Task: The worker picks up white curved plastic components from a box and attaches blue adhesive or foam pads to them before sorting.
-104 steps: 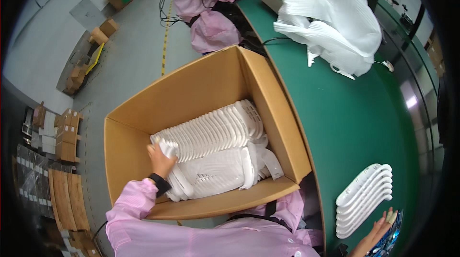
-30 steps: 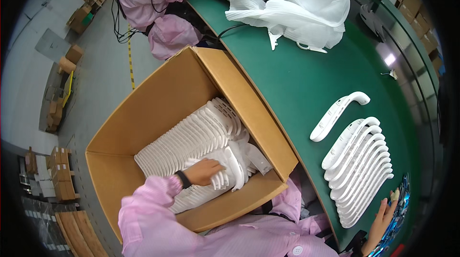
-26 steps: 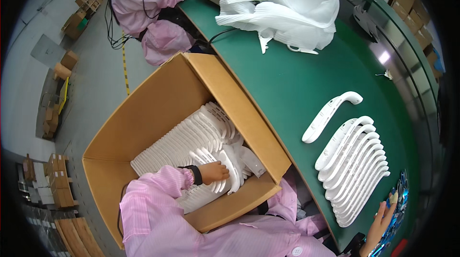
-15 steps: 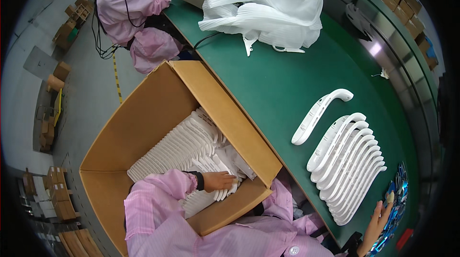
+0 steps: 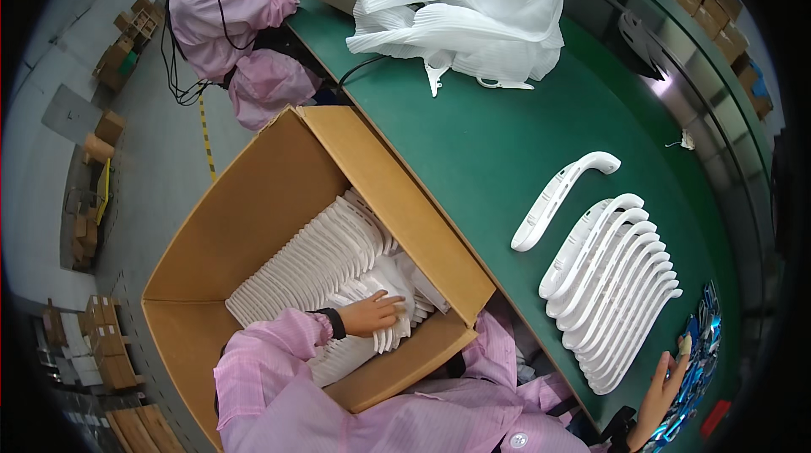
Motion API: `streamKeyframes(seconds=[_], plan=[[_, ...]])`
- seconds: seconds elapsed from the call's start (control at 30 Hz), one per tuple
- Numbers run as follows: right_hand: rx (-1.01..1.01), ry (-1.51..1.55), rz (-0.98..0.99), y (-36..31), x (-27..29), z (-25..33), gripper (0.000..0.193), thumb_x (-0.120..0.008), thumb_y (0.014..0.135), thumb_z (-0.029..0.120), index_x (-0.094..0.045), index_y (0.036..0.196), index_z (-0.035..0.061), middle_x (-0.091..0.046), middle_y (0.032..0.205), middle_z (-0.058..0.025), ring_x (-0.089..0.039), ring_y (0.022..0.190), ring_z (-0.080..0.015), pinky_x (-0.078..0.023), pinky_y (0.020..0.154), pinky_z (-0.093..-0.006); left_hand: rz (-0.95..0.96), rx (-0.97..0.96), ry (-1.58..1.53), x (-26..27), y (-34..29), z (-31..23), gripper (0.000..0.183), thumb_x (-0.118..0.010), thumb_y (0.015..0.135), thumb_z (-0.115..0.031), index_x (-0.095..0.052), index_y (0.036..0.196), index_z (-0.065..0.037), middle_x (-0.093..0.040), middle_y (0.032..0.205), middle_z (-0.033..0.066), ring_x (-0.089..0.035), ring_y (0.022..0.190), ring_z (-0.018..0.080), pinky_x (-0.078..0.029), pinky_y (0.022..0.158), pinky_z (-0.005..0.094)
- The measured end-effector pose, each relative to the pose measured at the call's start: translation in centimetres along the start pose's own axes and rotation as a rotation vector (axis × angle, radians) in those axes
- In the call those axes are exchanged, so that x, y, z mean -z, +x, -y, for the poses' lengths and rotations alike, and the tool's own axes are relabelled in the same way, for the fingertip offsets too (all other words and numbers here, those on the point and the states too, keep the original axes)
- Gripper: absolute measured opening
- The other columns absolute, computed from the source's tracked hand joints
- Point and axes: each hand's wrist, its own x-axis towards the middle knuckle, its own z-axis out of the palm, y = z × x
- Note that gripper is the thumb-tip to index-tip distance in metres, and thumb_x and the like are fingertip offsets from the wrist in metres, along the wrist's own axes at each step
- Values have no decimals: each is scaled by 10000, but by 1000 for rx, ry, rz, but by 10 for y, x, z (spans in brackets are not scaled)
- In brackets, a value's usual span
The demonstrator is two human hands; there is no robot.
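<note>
My left hand (image 5: 369, 314) is inside the cardboard box (image 5: 241, 199), its fingers apart and resting over the white curved plastic parts (image 5: 314, 254) stacked there in rows. Nothing is visibly gripped in it. At the lower right, my right hand (image 5: 661, 394) lies at the edge of a pile of shiny blue pieces (image 5: 703, 368), fingers stretched and a pale cover on one fingertip. Beside it on the green table sits a row of nested white curved handle-like parts (image 5: 608, 292). One single part (image 5: 557, 204) lies apart to their upper left.
White foam sheeting (image 5: 473, 9) covers some white parts at the table's far end. A co-worker in a pink smock (image 5: 228, 18) sits at the far left. A dark conveyor-like rail (image 5: 676, 56) curves along the right. A red object (image 5: 715, 419) lies near the blue pile.
My left hand has shifted slightly left and up over the stacked parts, its fingers spreading more. My right hand has barely moved. The view has shifted a little.
</note>
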Motion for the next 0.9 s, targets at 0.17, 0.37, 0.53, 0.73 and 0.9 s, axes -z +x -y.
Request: streamKeyframes(seconds=[0.17, 0.37, 0.53, 0.73, 0.9], plan=[[48, 24, -7, 1, -2, 3, 465, -469, 965, 172, -349, 1394, 39, -467, 1328, -91, -474, 957, -139, -383, 860, -249, -90, 91, 5, 23, 14, 4, 487, -735, 560, -190, -500, 976, -95, -430, 1274, 171, -314, 1296, 381, -302, 977, 517], [57, 31, -7, -4, -4, 6, 465, -478, 960, 153, -350, 1391, 33, -461, 1337, -105, -483, 953, -145, -385, 870, -256, -92, 39, -64, 19, 47, 27, 482, -744, 590, -229, -522, 993, -84, -502, 1163, 148, -374, 1262, 339, -332, 949, 460], [51, 25, -26, -5, 0, -4, 468, -485, 957, 154, -353, 1389, 33, -463, 1340, -100, -492, 938, -148, -397, 845, -253, -171, 166, 15, -1, 49, 23, 510, -749, 592, -253, -522, 1018, -90, -520, 1141, 130, -444, 1173, 313, -354, 887, 428], [8, 23, -44, -4, 1, -10, 479, -513, 945, 173, -364, 1379, 36, -465, 1330, -90, -498, 932, -147, -409, 807, -254, -639, 444, -307, 22, 21, 8, 474, -738, 670, -256, -523, 1056, -83, -522, 1129, 108, -494, 1049, 288, -358, 874, 408], [76, 50, -25, 3, -4, -10, 483, -509, 943, 164, -354, 1386, 47, -460, 1333, -86, -496, 913, -143, -410, 778, -248, -1226, 730, -1851, 67, -27, -21, 404, -385, 885, -111, -464, 1276, -48, -506, 1083, 81, -558, 807, 143, -481, 581, 213]])
